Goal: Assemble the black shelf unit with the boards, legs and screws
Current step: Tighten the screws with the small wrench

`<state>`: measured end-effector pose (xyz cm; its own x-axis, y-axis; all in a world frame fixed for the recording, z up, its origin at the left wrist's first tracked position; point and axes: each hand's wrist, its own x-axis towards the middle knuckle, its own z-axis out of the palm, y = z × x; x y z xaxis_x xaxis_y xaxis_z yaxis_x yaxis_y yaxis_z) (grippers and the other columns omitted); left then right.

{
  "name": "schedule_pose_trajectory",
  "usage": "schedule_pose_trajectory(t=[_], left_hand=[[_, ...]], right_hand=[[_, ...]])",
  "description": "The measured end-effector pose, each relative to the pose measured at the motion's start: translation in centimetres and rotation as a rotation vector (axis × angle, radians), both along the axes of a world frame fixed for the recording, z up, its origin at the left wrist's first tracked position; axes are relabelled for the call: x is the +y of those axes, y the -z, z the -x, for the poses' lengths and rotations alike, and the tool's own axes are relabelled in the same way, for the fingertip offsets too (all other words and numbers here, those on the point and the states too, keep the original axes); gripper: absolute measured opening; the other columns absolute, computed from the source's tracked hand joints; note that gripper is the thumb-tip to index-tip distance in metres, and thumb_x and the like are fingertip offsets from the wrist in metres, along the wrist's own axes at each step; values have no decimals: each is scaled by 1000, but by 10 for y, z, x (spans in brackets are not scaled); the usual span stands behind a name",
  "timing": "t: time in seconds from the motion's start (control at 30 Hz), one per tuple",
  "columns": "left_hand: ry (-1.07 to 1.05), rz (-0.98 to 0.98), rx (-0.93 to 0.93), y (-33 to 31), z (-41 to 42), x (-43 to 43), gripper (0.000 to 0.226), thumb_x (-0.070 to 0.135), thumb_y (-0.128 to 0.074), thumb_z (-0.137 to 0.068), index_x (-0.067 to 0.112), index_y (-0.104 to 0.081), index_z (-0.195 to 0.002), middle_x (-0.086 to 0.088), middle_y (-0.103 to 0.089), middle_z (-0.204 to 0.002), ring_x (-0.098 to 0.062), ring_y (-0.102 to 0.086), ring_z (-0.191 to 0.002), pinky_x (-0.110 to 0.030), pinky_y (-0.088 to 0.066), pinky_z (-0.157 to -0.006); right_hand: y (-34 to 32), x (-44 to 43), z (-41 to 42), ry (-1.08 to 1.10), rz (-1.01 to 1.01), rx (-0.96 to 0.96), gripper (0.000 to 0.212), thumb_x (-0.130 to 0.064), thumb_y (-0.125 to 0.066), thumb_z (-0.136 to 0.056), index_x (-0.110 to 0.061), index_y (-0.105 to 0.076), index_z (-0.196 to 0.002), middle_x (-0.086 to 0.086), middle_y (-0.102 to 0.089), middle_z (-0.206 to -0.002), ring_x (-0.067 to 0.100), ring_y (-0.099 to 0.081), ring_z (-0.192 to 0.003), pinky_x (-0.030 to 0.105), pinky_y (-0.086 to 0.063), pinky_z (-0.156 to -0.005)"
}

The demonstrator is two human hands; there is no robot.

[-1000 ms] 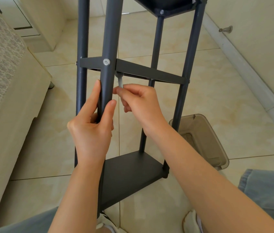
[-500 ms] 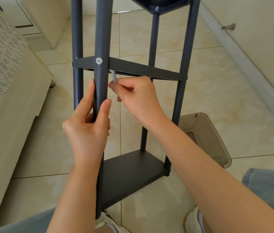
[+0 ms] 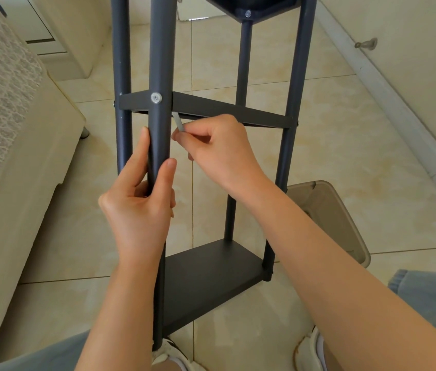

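The black shelf unit stands upright on the tiled floor, with a bottom board, a middle board and a top board fixed between round legs. My left hand grips the near front leg below the middle board. A silver screw shows on that leg at the board's corner. My right hand pinches a small silver hex key, whose tip reaches up under the middle board just right of the leg.
A beige sofa or bed edge runs along the left. A translucent grey plastic bin lies on the floor behind the right legs. A wall with a white skirting pipe runs at the right. My shoes and jeans sit at the bottom.
My right hand has risen closer to the underside of the middle board and the hex key now tilts to the left. My left hand keeps its grip on the leg.
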<state>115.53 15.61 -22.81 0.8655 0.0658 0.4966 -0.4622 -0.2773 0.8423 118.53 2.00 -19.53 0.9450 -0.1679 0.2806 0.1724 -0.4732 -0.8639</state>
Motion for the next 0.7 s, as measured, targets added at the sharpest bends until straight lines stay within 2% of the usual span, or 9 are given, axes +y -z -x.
schedule_pose_trajectory(t=[0.13,0.2,0.27,0.37,0.43,0.53,0.7], left_hand=[[6,14,10,0,0,0,50,19,-67,-97,21,-51,-144,27,-56,-68,-21,-53,-46,-25,-49,-52],[3,1,2,-1,1,-1,50,17,-67,-97,20,-50,-144,28,-53,-65,-22,-52,-46,-23,-48,-51],[3,0,3,-2,2,-1,49,16,-66,-97,22,-50,-144,29,-52,-63,-23,-51,-46,-22,-48,-50],[7,26,24,-1,2,-2,49,17,-67,-97,24,-52,-143,26,-58,-69,-26,-52,-47,-25,-49,-51],[4,36,35,-1,3,-2,49,17,-68,-96,25,-52,-143,25,-60,-71,-24,-52,-47,-25,-49,-52],[-4,47,40,-1,3,0,50,16,-68,-96,26,-52,-142,24,-61,-71,-27,-50,-48,-26,-49,-52],[-8,55,43,0,3,0,50,15,-68,-96,23,-53,-142,24,-62,-70,-30,-50,-48,-27,-49,-53]], right_hand=[[6,6,-2,30,37,-39,34,-18,-64,-95,-22,-58,-61,-16,-47,-50,5,-49,-50,10,-33,-56],[10,11,-2,52,29,-96,29,-16,-65,-94,-21,-64,-66,-21,-46,-54,0,-47,-50,7,-31,-58],[18,16,-2,100,10,-184,21,-16,-65,-94,-10,-75,-76,-17,-53,-58,1,-52,-54,6,-35,-60],[32,25,-7,196,-21,-312,18,-14,-65,-93,-5,-75,-81,-1,-65,-64,11,-59,-58,15,-44,-58],[38,30,-13,261,-28,-374,21,-12,-65,-93,-4,-71,-76,-1,-57,-60,12,-50,-54,17,-39,-55],[43,35,-19,337,-25,-434,22,-10,-66,-91,-3,-68,-70,-10,-43,-62,8,-36,-55,10,-27,-56],[45,42,-21,348,-38,-404,19,-13,-65,-92,-3,-72,-77,0,-56,-61,9,-40,-59,17,-32,-58]])
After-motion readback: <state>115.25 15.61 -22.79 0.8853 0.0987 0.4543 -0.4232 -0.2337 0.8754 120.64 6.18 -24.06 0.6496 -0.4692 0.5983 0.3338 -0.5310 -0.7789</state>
